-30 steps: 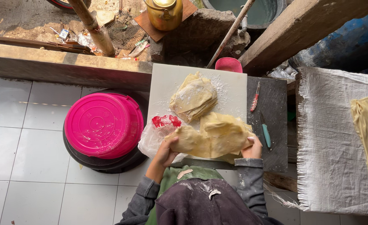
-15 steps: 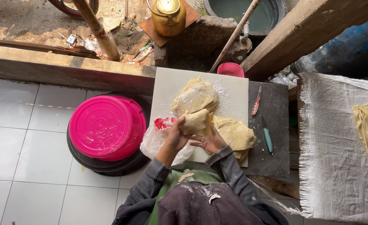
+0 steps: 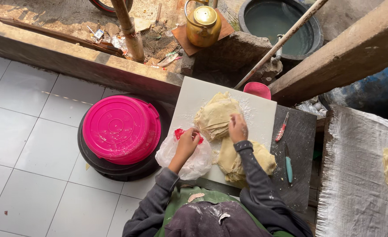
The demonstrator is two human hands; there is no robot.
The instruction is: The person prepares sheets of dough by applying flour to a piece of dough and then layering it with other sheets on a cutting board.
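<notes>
Right hand [image 3: 238, 128] lies flat, fingers together, on the near edge of the dough [image 3: 216, 116] up on the white board [image 3: 264, 115], while the left hand [image 3: 188, 139], just to its left, dips curled into the bag [image 3: 189, 160], grip hidden.

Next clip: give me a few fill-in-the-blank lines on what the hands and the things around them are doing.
The left hand reaches into a ____ plastic bag.
The right hand rests on the folded ____.
Both lie on a ____ board.
Left of the board sits a ____ lid.

Missing words: white; dough; white; pink
</notes>
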